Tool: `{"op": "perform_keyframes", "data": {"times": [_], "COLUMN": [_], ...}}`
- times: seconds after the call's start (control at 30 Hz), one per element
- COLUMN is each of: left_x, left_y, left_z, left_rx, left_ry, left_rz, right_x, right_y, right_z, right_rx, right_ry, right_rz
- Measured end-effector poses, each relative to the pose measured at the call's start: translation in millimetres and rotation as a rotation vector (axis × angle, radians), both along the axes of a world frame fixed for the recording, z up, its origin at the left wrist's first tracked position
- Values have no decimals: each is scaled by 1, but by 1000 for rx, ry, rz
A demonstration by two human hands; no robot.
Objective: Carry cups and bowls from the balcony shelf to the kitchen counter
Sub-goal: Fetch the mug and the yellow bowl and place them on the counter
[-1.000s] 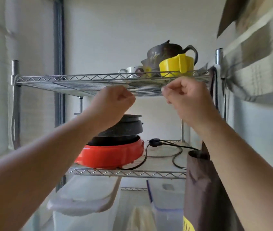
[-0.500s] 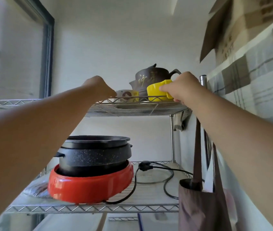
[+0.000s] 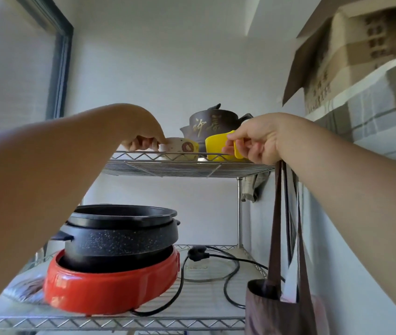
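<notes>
Both hands are up at the top wire shelf. My right hand has its grip pinched on the handle of the yellow cup, thumb on top and fingers curled beneath, with the cup standing on the shelf near its right end. My left hand curls its fingers at the left rim of the small white patterned cup, which sits on the shelf just beside the yellow one; whether that grip has closed on it I cannot tell. A dark brown teapot with gold characters stands just behind both cups. On the lower shelf sits a black pot in a red electric base, its black cord looped to the right. A brown tote bag hangs at the right.
</notes>
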State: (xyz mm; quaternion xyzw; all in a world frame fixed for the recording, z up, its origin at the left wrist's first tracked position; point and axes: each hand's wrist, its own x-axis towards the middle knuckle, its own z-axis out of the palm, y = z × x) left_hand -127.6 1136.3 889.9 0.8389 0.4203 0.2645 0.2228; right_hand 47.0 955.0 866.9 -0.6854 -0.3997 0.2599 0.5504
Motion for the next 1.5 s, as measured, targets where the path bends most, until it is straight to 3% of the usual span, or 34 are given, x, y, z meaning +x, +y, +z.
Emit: {"op": "perform_keyframes", "data": {"times": [0.17,0.27,0.43,0.67,1.03,1.5], "left_x": [15,21,21,3,-35,-79], "left_y": [-16,-24,-37,-55,-91,-107], "left_z": [-2,-9,-19,-27,-97,-300], "left_rx": [-382,-491,-445,-368,-343,-584], "left_ry": [-364,-605,-699,-1021,-1200,-1185], "left_rz": [-178,-237,-253,-379,-482,-497], "right_x": [-6,-7,-10,-18,-49,-90], "right_y": [-6,-5,-1,-13,-57,-133], "right_z": [0,-8,-19,-22,-71,-281], "right_rx": [102,186,306,516,644,490], "right_ry": [131,180,164,89,50,23], "right_rz": [-14,-72,-143,-169,-160,-196]}}
